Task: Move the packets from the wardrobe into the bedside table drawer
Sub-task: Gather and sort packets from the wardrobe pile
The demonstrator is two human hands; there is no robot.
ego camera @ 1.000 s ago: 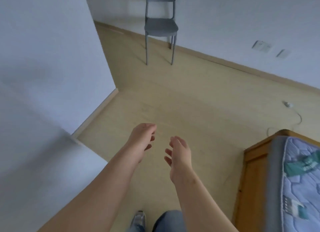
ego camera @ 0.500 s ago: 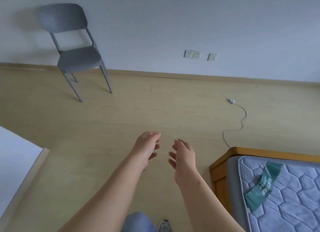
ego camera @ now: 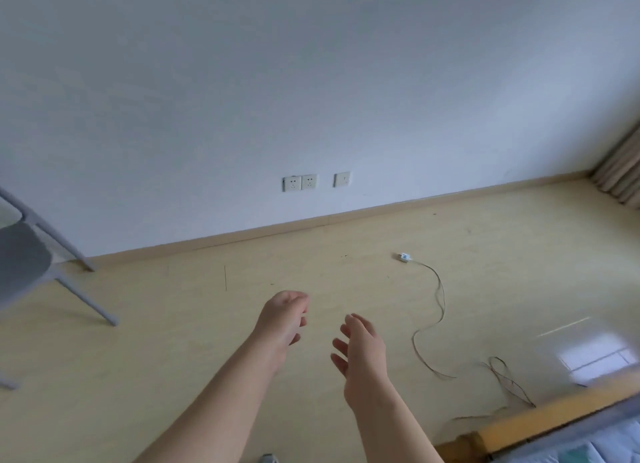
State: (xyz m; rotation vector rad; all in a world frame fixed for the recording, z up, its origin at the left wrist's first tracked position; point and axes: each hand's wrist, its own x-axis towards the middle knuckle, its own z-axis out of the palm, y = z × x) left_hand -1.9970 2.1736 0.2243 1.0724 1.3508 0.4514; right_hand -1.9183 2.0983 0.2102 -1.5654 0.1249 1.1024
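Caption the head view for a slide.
Left hand and right hand open and empty above the floor; grey chair left, white cable right.

On my feed the floor reads as smooth pale laminate with a soft sheen, glossier where light falls at right; the wall is matt white paint; the chair looks like matt grey plastic; the bed frame is yellow varnished wood; the mattress is quilted cloth; the curtain is pleated beige fabric; the sockets look like smooth white plastic.
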